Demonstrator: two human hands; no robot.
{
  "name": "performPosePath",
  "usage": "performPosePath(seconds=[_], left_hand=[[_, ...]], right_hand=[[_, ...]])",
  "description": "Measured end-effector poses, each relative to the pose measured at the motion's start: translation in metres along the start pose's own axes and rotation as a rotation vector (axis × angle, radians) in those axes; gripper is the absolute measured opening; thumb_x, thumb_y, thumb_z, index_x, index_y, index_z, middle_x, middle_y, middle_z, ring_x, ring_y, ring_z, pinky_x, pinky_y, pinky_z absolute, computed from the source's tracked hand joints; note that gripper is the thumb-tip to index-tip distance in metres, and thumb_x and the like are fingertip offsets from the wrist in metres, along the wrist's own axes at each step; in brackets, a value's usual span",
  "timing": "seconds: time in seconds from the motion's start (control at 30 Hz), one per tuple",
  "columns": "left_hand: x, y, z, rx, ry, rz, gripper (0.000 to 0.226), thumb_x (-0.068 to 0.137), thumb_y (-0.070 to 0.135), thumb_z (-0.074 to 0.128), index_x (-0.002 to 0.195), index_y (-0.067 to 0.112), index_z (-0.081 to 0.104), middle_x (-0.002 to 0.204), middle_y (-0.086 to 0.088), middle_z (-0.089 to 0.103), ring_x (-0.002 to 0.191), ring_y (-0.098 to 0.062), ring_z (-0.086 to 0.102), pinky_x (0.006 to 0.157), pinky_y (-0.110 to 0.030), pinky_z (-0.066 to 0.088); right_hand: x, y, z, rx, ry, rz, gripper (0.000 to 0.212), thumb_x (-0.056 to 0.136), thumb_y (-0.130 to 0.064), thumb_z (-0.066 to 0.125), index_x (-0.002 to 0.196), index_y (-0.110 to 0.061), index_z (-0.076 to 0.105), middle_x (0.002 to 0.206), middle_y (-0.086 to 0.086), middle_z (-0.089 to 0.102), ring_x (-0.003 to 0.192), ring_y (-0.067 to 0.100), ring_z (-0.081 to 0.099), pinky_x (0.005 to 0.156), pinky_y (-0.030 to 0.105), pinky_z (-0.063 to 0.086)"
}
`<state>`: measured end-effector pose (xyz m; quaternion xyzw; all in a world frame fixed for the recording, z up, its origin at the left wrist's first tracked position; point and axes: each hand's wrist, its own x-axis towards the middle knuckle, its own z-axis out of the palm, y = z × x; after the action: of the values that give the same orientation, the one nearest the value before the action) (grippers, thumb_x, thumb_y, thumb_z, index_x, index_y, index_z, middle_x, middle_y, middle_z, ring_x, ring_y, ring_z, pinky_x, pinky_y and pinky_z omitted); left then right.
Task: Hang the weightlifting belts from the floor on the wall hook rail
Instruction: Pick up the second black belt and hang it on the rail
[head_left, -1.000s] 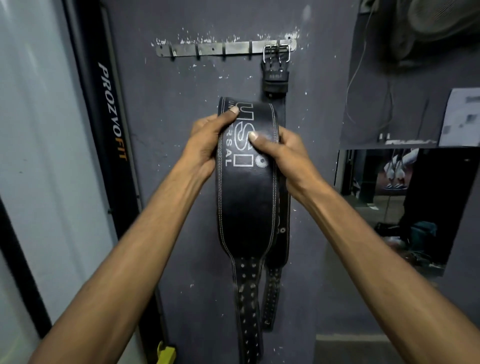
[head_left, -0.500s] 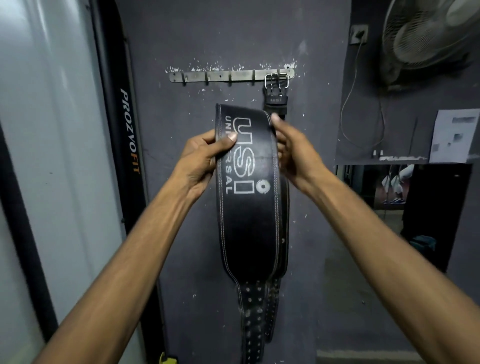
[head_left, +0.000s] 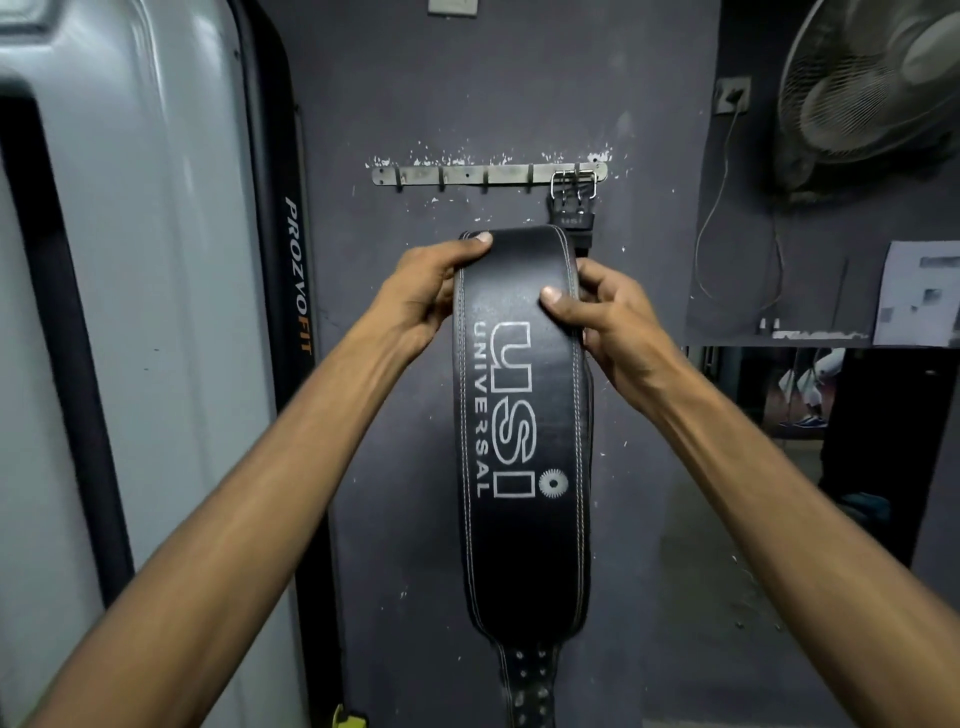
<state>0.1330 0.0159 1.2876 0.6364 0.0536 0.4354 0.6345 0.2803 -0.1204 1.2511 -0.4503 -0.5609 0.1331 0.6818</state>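
A wide black leather belt (head_left: 522, 530) with white "USI UNIVERSAL" lettering hangs vertically in front of me, bent over at its top. My left hand (head_left: 421, 291) grips its upper left edge, thumb on the fold. My right hand (head_left: 608, 317) grips the upper right edge, thumb pressed on the face. Its studded tail (head_left: 527, 680) dangles at the bottom. Above, a metal hook rail (head_left: 467, 174) is fixed to the dark wall. A second black belt (head_left: 572, 208) hangs by its buckle from the rail's rightmost hook, mostly hidden behind the held belt.
Several rail hooks left of the hung belt are bare. A grey machine panel (head_left: 130, 312) with a black "PROZVOFIT" upright (head_left: 298, 275) stands at the left. A wall fan (head_left: 872, 78) and cable (head_left: 727, 208) are at upper right, above a paper sheet (head_left: 919, 293) and a dark opening.
The belt has slid downward through my hands, so more of its plain upper part shows above the lettering. Both hands re-gripped nearer the fold. The view has closed in on the wall.
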Motion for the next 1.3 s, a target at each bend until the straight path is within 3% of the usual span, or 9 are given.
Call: performPosePath(seconds=[0.17,0.3,0.43,0.57,0.73,0.87,0.97,1.13,1.3], left_hand=[[-0.012,-0.008,0.007,0.025,-0.104,0.109,0.029,0.085,0.014,0.075,0.110,0.000,0.072,0.102,-0.016,0.068,0.094,-0.028,0.061,0.091,-0.027,0.052],[-0.036,-0.018,0.012,0.098,-0.177,0.163,0.027,0.089,0.005,0.068,0.116,0.002,0.071,0.104,-0.011,0.073,0.088,-0.017,0.069,0.077,-0.024,0.058],[-0.036,-0.009,0.016,0.061,-0.075,0.016,0.019,0.089,0.032,0.067,0.093,0.014,0.068,0.072,0.003,0.059,0.054,-0.007,0.049,0.045,-0.018,0.037],[-0.019,0.007,0.026,0.077,-0.089,-0.095,0.045,0.085,0.051,0.071,0.110,0.013,0.069,0.093,-0.006,0.060,0.075,-0.020,0.048,0.069,-0.023,0.039],[-0.010,0.006,0.037,0.041,-0.027,-0.088,0.020,0.091,0.031,0.069,0.094,0.012,0.064,0.067,0.003,0.053,0.040,-0.003,0.038,0.034,-0.013,0.025],[-0.014,-0.007,0.040,0.113,-0.040,-0.002,0.016,0.091,0.017,0.067,0.102,0.006,0.063,0.061,0.003,0.050,0.040,-0.003,0.038,0.035,-0.014,0.025],[-0.023,-0.019,0.036,0.223,-0.098,0.084,0.006,0.091,0.012,0.067,0.096,0.009,0.069,0.061,0.000,0.049,0.044,-0.004,0.038,0.041,-0.014,0.029],[-0.042,-0.041,0.028,0.298,-0.236,0.149,0.019,0.090,0.008,0.069,0.108,0.002,0.071,0.078,-0.010,0.056,0.055,-0.011,0.043,0.048,-0.016,0.033],[-0.038,-0.040,0.031,0.343,-0.132,0.051,0.027,0.097,0.034,0.062,0.078,0.016,0.068,0.047,0.010,0.055,0.043,-0.010,0.047,0.046,-0.023,0.029]], right_hand=[[0.015,-0.023,-0.002,0.034,0.016,0.191,0.065,0.084,-0.064,0.068,0.118,-0.008,0.071,0.110,0.023,0.073,0.084,0.029,0.063,0.081,0.038,0.049],[0.034,-0.043,0.002,0.177,0.062,0.248,0.027,0.089,-0.028,0.071,0.105,-0.006,0.073,0.094,0.011,0.076,0.083,0.024,0.075,0.087,0.038,0.061],[0.032,-0.040,0.001,0.173,0.127,0.243,0.033,0.080,-0.010,0.076,0.110,0.004,0.073,0.102,0.015,0.074,0.092,0.027,0.073,0.096,0.043,0.058],[0.018,-0.035,0.001,0.092,0.031,0.130,0.040,0.074,-0.016,0.079,0.110,-0.004,0.069,0.103,0.016,0.067,0.094,0.027,0.063,0.089,0.041,0.050],[-0.002,-0.026,-0.012,-0.098,-0.066,0.063,0.017,0.080,-0.022,0.077,0.093,-0.013,0.072,0.092,0.010,0.070,0.085,0.023,0.064,0.082,0.037,0.051],[-0.001,-0.030,-0.016,-0.123,-0.022,0.143,0.037,0.087,-0.053,0.071,0.091,-0.017,0.064,0.073,0.007,0.053,0.054,0.013,0.044,0.049,0.024,0.035],[0.008,-0.037,-0.011,-0.163,0.048,0.240,0.041,0.091,-0.063,0.061,0.079,-0.024,0.059,0.058,-0.004,0.050,0.045,0.012,0.040,0.046,0.024,0.033],[0.020,-0.033,-0.002,-0.055,0.135,0.214,0.021,0.091,-0.028,0.073,0.089,-0.007,0.075,0.083,0.006,0.076,0.077,0.024,0.068,0.075,0.037,0.053],[0.009,-0.023,-0.004,-0.085,0.100,0.096,0.008,0.093,-0.006,0.067,0.099,-0.002,0.071,0.085,0.005,0.071,0.073,0.016,0.066,0.059,0.023,0.051]])
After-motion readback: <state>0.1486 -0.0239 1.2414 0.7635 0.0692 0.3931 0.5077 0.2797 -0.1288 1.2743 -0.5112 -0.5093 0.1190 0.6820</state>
